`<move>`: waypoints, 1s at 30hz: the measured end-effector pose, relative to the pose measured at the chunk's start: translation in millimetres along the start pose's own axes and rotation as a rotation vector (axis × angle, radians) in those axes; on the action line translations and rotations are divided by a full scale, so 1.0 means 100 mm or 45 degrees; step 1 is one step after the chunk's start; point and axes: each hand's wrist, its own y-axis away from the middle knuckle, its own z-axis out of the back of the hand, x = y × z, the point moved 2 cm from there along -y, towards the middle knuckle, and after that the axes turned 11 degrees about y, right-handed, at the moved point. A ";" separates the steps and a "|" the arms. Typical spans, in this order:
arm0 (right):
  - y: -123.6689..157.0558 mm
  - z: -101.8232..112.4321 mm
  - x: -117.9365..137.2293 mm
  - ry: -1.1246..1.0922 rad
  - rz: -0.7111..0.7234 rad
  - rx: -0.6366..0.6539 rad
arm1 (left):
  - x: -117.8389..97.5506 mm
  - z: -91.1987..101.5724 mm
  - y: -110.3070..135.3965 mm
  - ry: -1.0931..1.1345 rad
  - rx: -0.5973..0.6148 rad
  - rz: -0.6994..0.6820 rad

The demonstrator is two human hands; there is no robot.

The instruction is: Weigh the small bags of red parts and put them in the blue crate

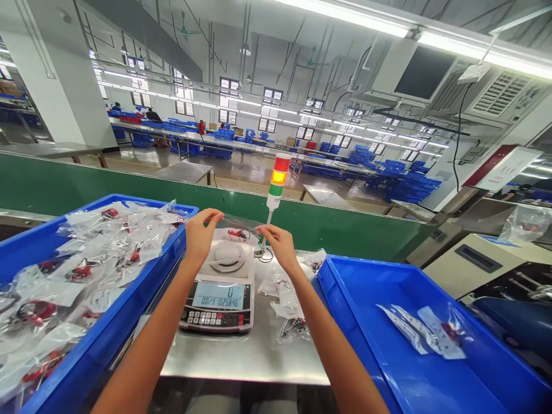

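Observation:
Between my hands hangs a clear plastic bag (239, 233) with small red and black parts inside, above the back of the scale. My left hand (200, 233) pinches its left upper corner. At the right upper corner, the fingertips of my right hand (278, 244) close on the bag's edge. Below stands a digital counting scale (219, 302) with a lit display and a round pan (225, 257). Several more filled clear bags (288, 305) lie on the metal table (224, 359), to the right of the scale and partly behind my right forearm.
At the left, a blue bin (107, 322) holds many bagged red parts. A second blue bin (357, 305) at the right contains several bags (440, 336). Behind the scale rises a signal tower (278, 181), its amber light on. A beige machine (470, 267) stands far right.

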 end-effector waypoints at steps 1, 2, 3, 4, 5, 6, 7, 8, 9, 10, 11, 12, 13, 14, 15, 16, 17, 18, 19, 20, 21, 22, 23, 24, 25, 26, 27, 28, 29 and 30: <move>-0.09 -0.02 -0.02 0.035 0.008 0.029 | 0.05 0.00 -0.06 -0.018 -0.016 -0.008; -0.15 -0.05 -0.05 0.069 0.004 0.054 | 0.11 0.01 -0.09 -0.042 -0.029 -0.014; -0.19 -0.07 -0.09 0.098 -0.009 0.069 | 0.18 0.03 -0.09 -0.067 -0.039 -0.018; -0.19 -0.09 -0.15 0.124 -0.030 0.072 | 0.25 0.06 -0.07 -0.094 -0.047 -0.017; -0.15 -0.09 -0.23 0.150 -0.058 0.064 | 0.32 0.10 -0.02 -0.120 -0.057 -0.014; -0.08 -0.08 -0.32 0.180 -0.091 0.051 | 0.38 0.15 0.05 -0.146 -0.072 -0.007; 0.02 -0.06 -0.42 0.216 -0.128 0.031 | 0.43 0.22 0.14 -0.171 -0.095 0.004; 0.15 -0.02 -0.53 0.256 -0.169 0.008 | 0.47 0.28 0.23 -0.194 -0.123 0.018; 0.29 0.02 -0.64 0.301 -0.213 -0.011 | 0.50 0.35 0.33 -0.214 -0.154 0.034; 0.45 0.07 -0.74 0.349 -0.258 -0.021 | 0.51 0.42 0.43 -0.231 -0.181 0.052; 0.61 0.12 -0.82 0.396 -0.300 -0.021 | 0.51 0.47 0.53 -0.242 -0.202 0.069; 0.78 0.16 -0.88 0.442 -0.335 -0.009 | 0.50 0.52 0.63 -0.248 -0.215 0.085; 0.94 0.20 -0.92 0.483 -0.364 0.009 | 0.47 0.55 0.73 -0.251 -0.220 0.102; 1.10 0.23 -0.94 0.513 -0.386 0.027 | 0.44 0.57 0.83 -0.249 -0.221 0.121; 1.25 0.24 -0.94 0.541 -0.390 0.060 | 0.40 0.57 0.93 -0.240 -0.213 0.144; 1.40 0.25 -0.92 0.577 -0.371 0.114 | 0.35 0.57 1.04 -0.223 -0.194 0.174; 1.55 0.24 -0.89 0.628 -0.336 0.192 | 0.32 0.56 1.15 -0.199 -0.162 0.212; 1.69 0.22 -0.86 0.699 -0.291 0.291 | 0.28 0.54 1.27 -0.170 -0.120 0.257; 1.82 0.19 -0.84 0.788 -0.246 0.395 | 0.26 0.52 1.38 -0.144 -0.077 0.304; 1.95 0.16 -0.83 0.887 -0.210 0.485 | 0.24 0.50 1.49 -0.124 -0.039 0.349; 2.05 0.13 -0.84 0.984 -0.189 0.540 | 0.23 0.48 1.59 -0.110 -0.008 0.391; 2.14 0.11 -0.86 1.061 -0.185 0.552 | 0.23 0.47 1.67 -0.103 0.013 0.426; 2.20 0.09 -0.89 1.112 -0.186 0.533 | 0.24 0.46 1.73 -0.099 0.027 0.453; 2.25 0.08 -0.92 1.136 -0.186 0.491 | 0.25 0.46 1.77 -0.095 0.034 0.472; 2.27 0.08 -0.95 1.133 -0.186 0.437 | 0.26 0.46 1.78 -0.090 0.042 0.488; 2.28 0.08 -0.98 1.104 -0.184 0.378 | 0.27 0.46 1.78 -0.082 0.043 0.503; 2.27 0.09 -1.00 1.056 -0.183 0.316 | 0.28 0.46 1.75 -0.068 0.036 0.518; 2.26 0.11 -1.01 0.996 -0.185 0.251 | 0.28 0.47 1.70 -0.047 0.024 0.532; 2.23 0.14 -1.01 0.928 -0.191 0.187 | 0.28 0.48 1.65 -0.018 0.009 0.544; 2.20 0.18 -1.00 0.855 -0.203 0.126 | 0.27 0.48 1.58 0.014 -0.005 0.550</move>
